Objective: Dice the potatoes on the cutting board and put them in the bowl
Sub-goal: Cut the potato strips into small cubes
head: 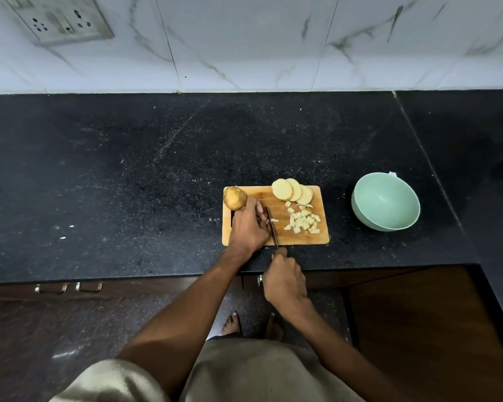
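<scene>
A wooden cutting board [276, 206] lies on the black counter. A whole unpeeled potato [234, 198] sits at its far left corner. Three round potato slices [292, 190] overlap at the far edge, and several diced pieces [302, 219] lie on the right half. My left hand [248, 224] curls its fingers over a small potato piece [270, 220] near the board's middle, mostly hiding it. My right hand [285, 281] grips the handle of a knife [271, 226], whose blade stands on the board right beside my left fingers. The pale green bowl [385, 202], to the right of the board, holds nothing.
The counter's front edge runs just below the board, with dark cabinet doors and handles [69, 287] under it. A white marble-tiled wall with a socket plate [61, 19] stands behind. The counter turns a corner on the right. My bare feet [251, 324] show on the floor.
</scene>
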